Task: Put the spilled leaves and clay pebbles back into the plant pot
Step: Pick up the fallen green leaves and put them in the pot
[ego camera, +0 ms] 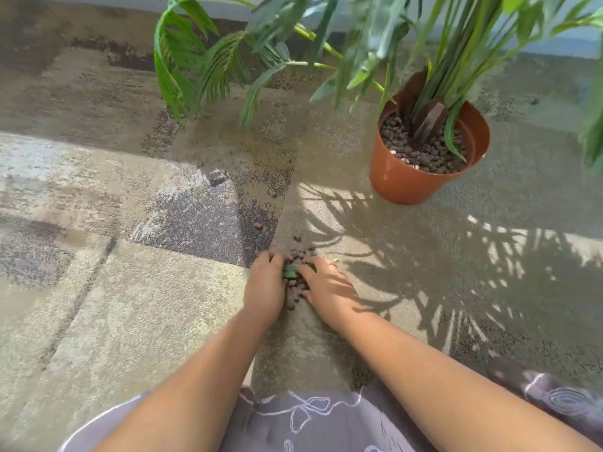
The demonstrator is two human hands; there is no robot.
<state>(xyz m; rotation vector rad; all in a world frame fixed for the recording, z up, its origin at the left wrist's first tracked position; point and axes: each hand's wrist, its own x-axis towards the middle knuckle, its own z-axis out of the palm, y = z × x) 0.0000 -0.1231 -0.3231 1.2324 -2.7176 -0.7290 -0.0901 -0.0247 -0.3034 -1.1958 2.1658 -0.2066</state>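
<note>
Two bare hands reach forward over a mottled grey-brown carpet (98, 305), meeting near the middle of the view around a small heap of spilled brown clay pebbles (298, 256). The left hand (265, 287) lies palm down on the left side of the heap, its fingers curled loosely inward against the pebbles. The right hand (329, 288) lies on the right side, its fingers bent toward the left hand. Between the two sets of fingertips sits a strip of green leaf (293, 270); whether either hand actually grips it cannot be told. Pebbles show both beyond the fingertips and in the narrow gap between the palms. A few stray pebbles lie on the carpet farther out, toward a dark patch in the pattern. Well apart from the hands, up and to the right, stands a round terracotta-coloured plastic plant pot (401, 181), upright, its rim clear of the wall behind. It holds more pebbles and a green palm-like plant (359, 44) whose fronds arch left over the floor. Open carpet lies between the heap and the pot, crossed by sunlit leaf shadows. At the bottom edge, grey fabric with white line drawing (310, 419) covers the person's lap.
</note>
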